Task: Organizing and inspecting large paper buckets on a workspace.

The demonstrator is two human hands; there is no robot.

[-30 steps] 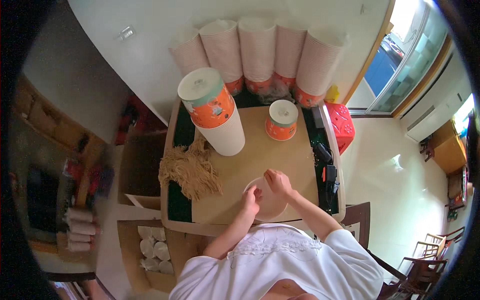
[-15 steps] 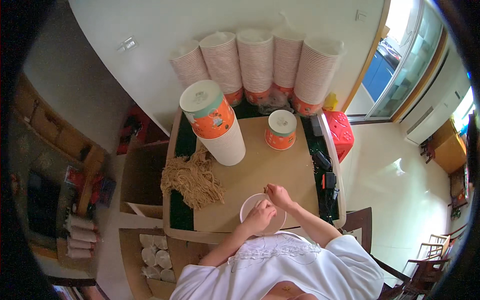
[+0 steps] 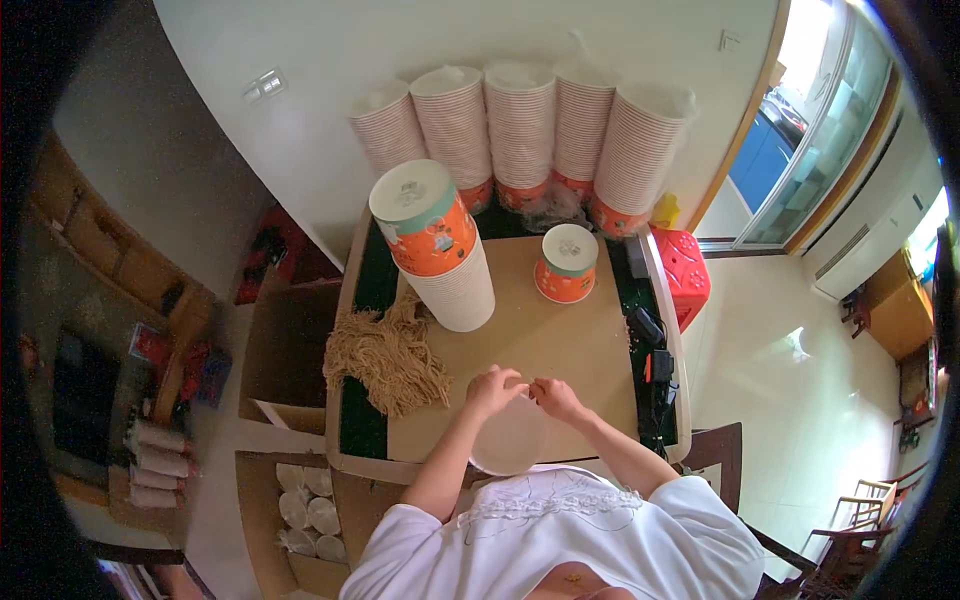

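A white paper bucket (image 3: 508, 440) stands tilted against my body at the near table edge, its round inside facing up. At its far rim my right hand (image 3: 556, 397) is closed, gripping the edge. My left hand (image 3: 494, 388) meets it there, fingertips pinched together close to the right fingers; whatever lies between them is too small to make out. To the left lies a heap of brown cords (image 3: 385, 360). Behind it rises a tall stack of upturned paper buckets (image 3: 450, 280), the top one orange and green. A shorter upturned orange bucket (image 3: 566, 270) sits farther right.
Several tall plastic-wrapped bucket stacks (image 3: 522, 130) line the wall at the table's back. Black adapters and cables (image 3: 657, 370) run along the right edge. A red stool (image 3: 680, 275) stands beyond it. An open carton (image 3: 268, 520) with wrapped white things is at lower left.
My left hand has moved from inside the bucket up to its far rim, beside my right hand. The bucket has shifted slightly left and tilted. The camera view has moved slightly.
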